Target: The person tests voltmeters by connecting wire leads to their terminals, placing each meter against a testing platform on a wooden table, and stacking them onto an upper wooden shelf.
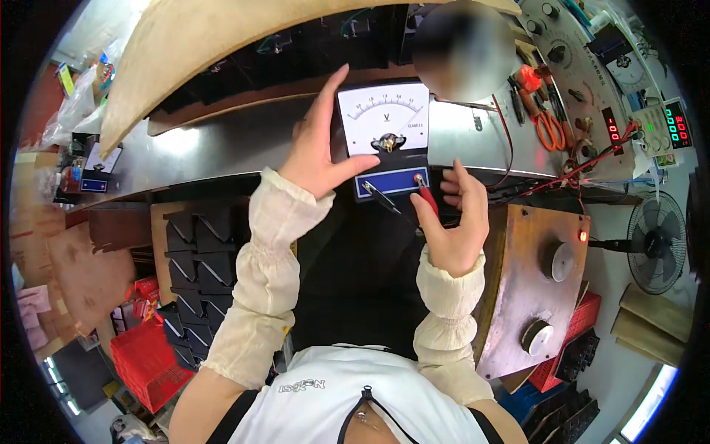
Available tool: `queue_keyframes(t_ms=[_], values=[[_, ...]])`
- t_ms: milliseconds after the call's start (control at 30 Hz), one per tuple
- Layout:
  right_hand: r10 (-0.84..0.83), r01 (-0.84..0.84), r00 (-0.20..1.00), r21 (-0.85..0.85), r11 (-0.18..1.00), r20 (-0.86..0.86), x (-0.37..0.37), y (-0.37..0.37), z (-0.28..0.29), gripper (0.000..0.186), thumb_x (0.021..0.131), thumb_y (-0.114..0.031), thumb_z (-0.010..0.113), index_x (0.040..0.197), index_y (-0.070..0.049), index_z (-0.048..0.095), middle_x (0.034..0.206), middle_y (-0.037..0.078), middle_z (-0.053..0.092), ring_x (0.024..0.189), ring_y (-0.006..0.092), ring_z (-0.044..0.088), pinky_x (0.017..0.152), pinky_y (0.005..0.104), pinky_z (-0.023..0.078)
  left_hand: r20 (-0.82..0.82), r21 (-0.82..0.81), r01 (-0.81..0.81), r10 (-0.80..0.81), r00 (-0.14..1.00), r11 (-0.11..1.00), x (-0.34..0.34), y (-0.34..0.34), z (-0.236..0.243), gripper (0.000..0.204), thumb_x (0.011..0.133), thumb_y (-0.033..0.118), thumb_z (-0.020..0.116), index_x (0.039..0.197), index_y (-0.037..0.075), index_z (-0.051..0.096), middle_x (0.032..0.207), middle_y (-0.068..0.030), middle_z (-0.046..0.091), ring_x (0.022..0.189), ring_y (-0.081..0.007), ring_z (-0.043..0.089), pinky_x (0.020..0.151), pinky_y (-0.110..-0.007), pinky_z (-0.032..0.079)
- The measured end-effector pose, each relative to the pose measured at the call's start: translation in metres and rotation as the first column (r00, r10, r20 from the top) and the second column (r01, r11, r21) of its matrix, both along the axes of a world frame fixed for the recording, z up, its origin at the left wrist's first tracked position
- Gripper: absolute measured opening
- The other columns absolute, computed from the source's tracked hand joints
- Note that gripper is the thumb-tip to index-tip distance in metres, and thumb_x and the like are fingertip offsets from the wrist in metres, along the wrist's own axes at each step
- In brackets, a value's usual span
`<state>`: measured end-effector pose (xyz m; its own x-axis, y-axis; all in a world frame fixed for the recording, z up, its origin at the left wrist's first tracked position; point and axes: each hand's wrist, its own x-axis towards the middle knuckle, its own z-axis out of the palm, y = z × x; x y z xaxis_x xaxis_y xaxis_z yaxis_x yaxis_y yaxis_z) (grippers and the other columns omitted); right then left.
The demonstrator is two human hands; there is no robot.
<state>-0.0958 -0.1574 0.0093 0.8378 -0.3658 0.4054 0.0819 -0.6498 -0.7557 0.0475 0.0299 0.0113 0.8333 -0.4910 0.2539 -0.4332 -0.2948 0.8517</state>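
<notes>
An analog voltmeter (pixel 386 111) with a white dial stands at the bench's front edge. Its lower part carries a blue panel (pixel 390 183) with terminals. My left hand (pixel 314 152) is at the meter's left side, index finger stretched up and thumb laid across the lower edge of the dial. A red clip (pixel 427 194) sits at the right terminal, and a black clip (pixel 381 197) slants across the left part of the panel. My right hand (pixel 457 222) is beside the red clip, fingers apart and thumb close against it; whether they touch is unclear.
Pliers and orange-handled scissors (pixel 549 132) lie at the right, by a control panel (pixel 584 81) and a digital power supply (pixel 662 126). A box with two knobs (pixel 536 288) stands near my right arm. Black meter cases (pixel 196 274) are stacked left; another meter (pixel 100 166) lies at the far left.
</notes>
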Motion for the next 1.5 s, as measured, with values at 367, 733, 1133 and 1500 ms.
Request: queue_keyframes(t_ms=[367, 733, 1133, 1500], values=[[-0.073, 0.076, 0.997, 0.166, 0.983, -0.024, -0.006, 0.013, -0.008, 0.061, 0.076, -0.002, 0.081, 0.131, 0.001, 0.055, 0.1, 0.009, 0.058, 0.08, 0.0162, 0.058, 0.072, 0.0281, 0.051, -0.109, -0.085, 0.08, -0.089, 0.99, 0.993, 0.006, -0.003, 0.006, 0.112, 0.067, 0.022, 0.087, 0.157, 0.02, 0.02, 0.147, -0.0196, 0.047, 0.136, -0.0394, 0.045, 0.116, -0.051, 0.026], [-0.078, 0.081, 0.997, 0.281, 0.956, -0.02, -0.012, -0.004, -0.002, 0.024, 0.08, 0.002, 0.078, 0.103, -0.001, 0.068, 0.093, 0.008, 0.065, 0.072, 0.0135, 0.065, 0.062, 0.0247, 0.052, 0.141, -0.039, 0.002, 0.003, 0.99, 0.999, -0.006, -0.019, -0.005, 0.114, 0.065, 0.024, 0.089, 0.156, 0.012, 0.021, 0.131, -0.0218, 0.058, 0.123, -0.0385, 0.058, 0.107, -0.045, 0.041], [-0.083, 0.063, 0.991, 0.184, 0.981, 0.101, -0.025, -0.001, -0.007, 0.029, 0.076, 0.0, 0.082, 0.101, -0.001, 0.069, 0.096, 0.011, 0.066, 0.079, 0.0214, 0.065, 0.065, 0.0284, 0.053, 0.066, -0.087, 0.052, -0.046, 0.997, 0.995, -0.013, -0.02, 0.012, 0.112, 0.064, 0.014, 0.089, 0.156, 0.013, 0.025, 0.126, -0.0184, 0.062, 0.121, -0.0316, 0.059, 0.107, -0.039, 0.041], [-0.161, 0.167, 0.981, -0.051, 0.985, 0.107, -0.039, -0.014, -0.022, 0.116, 0.055, -0.027, 0.089, 0.145, 0.014, 0.028, 0.135, 0.034, 0.047, 0.12, 0.0492, 0.05, 0.104, 0.0502, 0.04, 0.511, 0.183, -0.016, -0.082, 0.855, 0.983, -0.102, -0.053, 0.025, 0.104, 0.067, 0.011, 0.087, 0.153, 0.0, 0.03, 0.143, -0.0222, 0.046, 0.129, -0.0382, 0.048, 0.103, -0.043, 0.045]])
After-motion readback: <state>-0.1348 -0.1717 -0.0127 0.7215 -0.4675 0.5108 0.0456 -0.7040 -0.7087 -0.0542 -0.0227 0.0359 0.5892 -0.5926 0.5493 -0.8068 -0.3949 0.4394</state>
